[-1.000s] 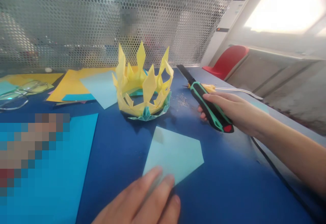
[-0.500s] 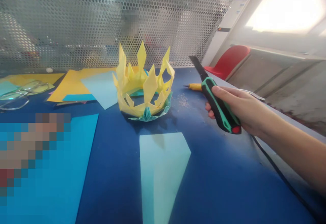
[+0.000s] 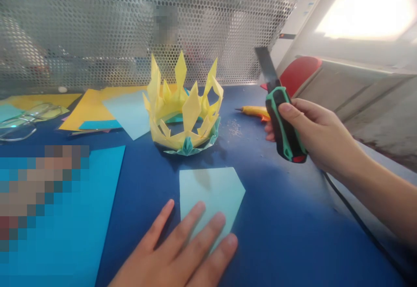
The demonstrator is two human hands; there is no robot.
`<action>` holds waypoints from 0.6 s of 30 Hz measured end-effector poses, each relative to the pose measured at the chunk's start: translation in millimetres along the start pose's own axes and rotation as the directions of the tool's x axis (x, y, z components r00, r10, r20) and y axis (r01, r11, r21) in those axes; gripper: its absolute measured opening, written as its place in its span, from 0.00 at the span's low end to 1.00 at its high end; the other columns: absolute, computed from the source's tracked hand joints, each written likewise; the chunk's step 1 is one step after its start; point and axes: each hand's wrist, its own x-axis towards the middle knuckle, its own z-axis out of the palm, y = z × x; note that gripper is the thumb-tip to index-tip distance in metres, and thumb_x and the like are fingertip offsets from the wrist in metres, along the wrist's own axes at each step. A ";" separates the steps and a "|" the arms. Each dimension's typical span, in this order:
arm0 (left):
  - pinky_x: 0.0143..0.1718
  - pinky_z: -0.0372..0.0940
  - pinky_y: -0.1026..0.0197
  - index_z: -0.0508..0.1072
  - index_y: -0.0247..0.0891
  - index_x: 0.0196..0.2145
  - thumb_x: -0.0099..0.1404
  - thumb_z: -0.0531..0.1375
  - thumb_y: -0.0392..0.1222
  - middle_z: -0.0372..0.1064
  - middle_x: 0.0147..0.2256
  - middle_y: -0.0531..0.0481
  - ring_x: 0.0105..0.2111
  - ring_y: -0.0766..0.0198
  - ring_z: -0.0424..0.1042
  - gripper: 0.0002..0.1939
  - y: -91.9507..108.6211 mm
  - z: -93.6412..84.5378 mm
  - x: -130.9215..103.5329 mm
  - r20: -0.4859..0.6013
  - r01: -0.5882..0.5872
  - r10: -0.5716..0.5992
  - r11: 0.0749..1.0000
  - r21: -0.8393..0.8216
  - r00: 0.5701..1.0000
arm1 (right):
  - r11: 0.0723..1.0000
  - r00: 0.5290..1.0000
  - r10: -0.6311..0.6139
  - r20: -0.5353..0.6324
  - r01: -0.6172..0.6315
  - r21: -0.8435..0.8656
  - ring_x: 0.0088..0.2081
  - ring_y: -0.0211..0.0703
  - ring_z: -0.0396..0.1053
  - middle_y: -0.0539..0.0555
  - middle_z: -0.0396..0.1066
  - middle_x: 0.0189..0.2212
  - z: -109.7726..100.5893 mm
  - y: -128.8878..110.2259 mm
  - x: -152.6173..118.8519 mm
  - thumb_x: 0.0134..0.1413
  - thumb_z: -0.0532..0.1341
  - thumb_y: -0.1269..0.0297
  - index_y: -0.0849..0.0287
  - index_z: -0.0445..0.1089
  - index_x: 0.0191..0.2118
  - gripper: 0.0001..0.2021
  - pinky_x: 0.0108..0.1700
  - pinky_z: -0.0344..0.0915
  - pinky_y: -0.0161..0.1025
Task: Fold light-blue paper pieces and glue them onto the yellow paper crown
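My right hand (image 3: pixel 321 135) grips a green and black utility knife (image 3: pixel 283 117), raised over the right side of the table with its dark blade pointing up. My left hand (image 3: pixel 185 248) is spread with fingers apart over a light teal piece of folded paper (image 3: pixel 208 187). Whether its fingers press on the paper I cannot tell. Just beyond that paper stands a yellow folded-paper crown (image 3: pixel 192 108) with a teal band along its lower edge.
A yellow hot glue gun (image 3: pixel 254 111) lies behind the knife. Yellow sheets (image 3: pixel 86 108), a pale blue sheet (image 3: pixel 130 113) and glasses (image 3: pixel 19 128) lie at the back left. A blue sheet (image 3: pixel 107 191) is nearer. Behind the table rises a perforated metal panel (image 3: pixel 114 30); a red chair (image 3: pixel 302 71) is beyond.
My left hand has come in from below over the teal paper. The knife has moved slightly right and turned more upright in my right hand.
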 end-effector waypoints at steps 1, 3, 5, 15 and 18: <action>0.65 0.50 0.56 0.62 0.53 0.61 0.76 0.43 0.51 0.63 0.60 0.67 0.59 0.64 0.66 0.21 -0.6 0.9 -0.9 0.004 -0.005 0.005 1.000 0.004 1.000 | 0.999 0.999 -0.043 -0.021 0.043 -0.012 0.23 0.36 0.72 0.51 0.73 0.25 0.0 -1.6 -1.5 0.60 0.61 0.54 0.57 0.69 0.37 0.11 0.22 0.68 0.30; 0.66 0.46 0.56 0.62 0.53 0.61 0.76 0.43 0.51 0.63 0.60 0.67 0.58 0.65 0.66 0.21 -1.7 1.0 -1.3 0.006 -0.015 0.015 1.000 -0.003 1.000 | 0.991 0.989 -0.135 -0.064 0.133 -0.031 0.22 0.36 0.70 0.50 0.71 0.24 -0.5 -4.5 -4.7 0.58 0.62 0.53 0.57 0.68 0.36 0.12 0.19 0.65 0.30; 0.66 0.44 0.57 0.63 0.53 0.61 0.76 0.42 0.52 0.64 0.60 0.68 0.58 0.66 0.67 0.21 -2.8 0.1 -0.5 0.014 -0.020 0.021 1.000 -0.021 1.000 | 0.967 0.964 -0.254 -0.085 0.250 -0.052 0.21 0.35 0.68 0.50 0.70 0.23 -1.7 -6.1 -7.9 0.56 0.63 0.52 0.57 0.68 0.33 0.12 0.19 0.63 0.31; 0.60 0.55 0.58 0.62 0.51 0.61 0.77 0.42 0.48 0.65 0.59 0.67 0.57 0.66 0.67 0.20 -9.4 -3.1 5.6 0.037 -0.103 0.102 0.994 0.044 0.994 | 0.667 0.780 -0.548 0.303 0.625 -0.404 0.22 0.39 0.65 0.48 0.71 0.22 -13.8 -0.2 -16.0 0.53 0.62 0.59 0.52 0.69 0.34 0.05 0.29 0.60 0.39; 0.51 0.64 0.60 0.61 0.49 0.62 0.77 0.43 0.46 0.64 0.60 0.65 0.57 0.64 0.68 0.20 -13.8 -6.9 7.0 0.067 -0.198 0.191 0.972 0.125 0.979 | 0.618 0.731 -0.451 0.512 0.670 -0.412 0.21 0.39 0.65 0.46 0.72 0.22 -11.2 -4.4 -22.1 0.54 0.60 0.58 0.50 0.70 0.35 0.05 0.29 0.59 0.38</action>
